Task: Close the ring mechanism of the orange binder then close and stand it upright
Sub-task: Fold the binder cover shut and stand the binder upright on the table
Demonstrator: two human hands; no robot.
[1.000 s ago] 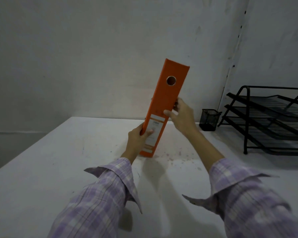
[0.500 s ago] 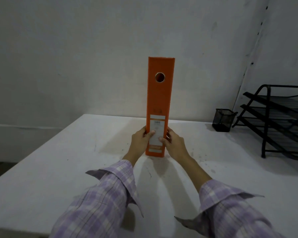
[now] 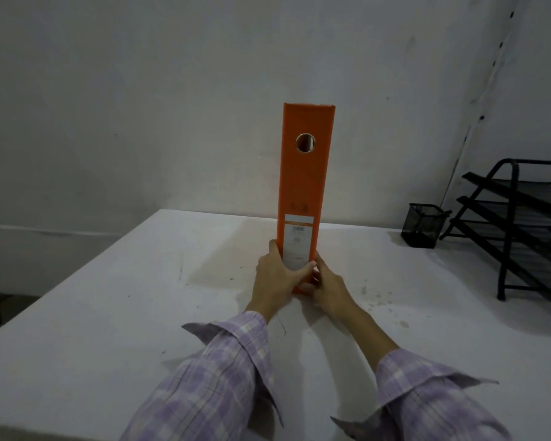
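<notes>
My hands, left hand (image 3: 275, 270) and right hand (image 3: 326, 286), clamp the orange binder (image 3: 304, 186) low on its spine; stiff, tall and likely tippy on the surface (image 3: 109, 313).

Print on the orange binder's (image 3: 304, 186) spine label (image 3: 297, 246) is illegible.

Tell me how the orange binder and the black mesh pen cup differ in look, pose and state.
The orange binder is tall, narrow and solid-sided; the black mesh pen cup is short, squat and see-through.
The binder stands mid-table, gripped low by the left hand and right hand; the cup sits untouched near the back wall, beside the black tray rack.
Both stand upright on the white table.
</notes>
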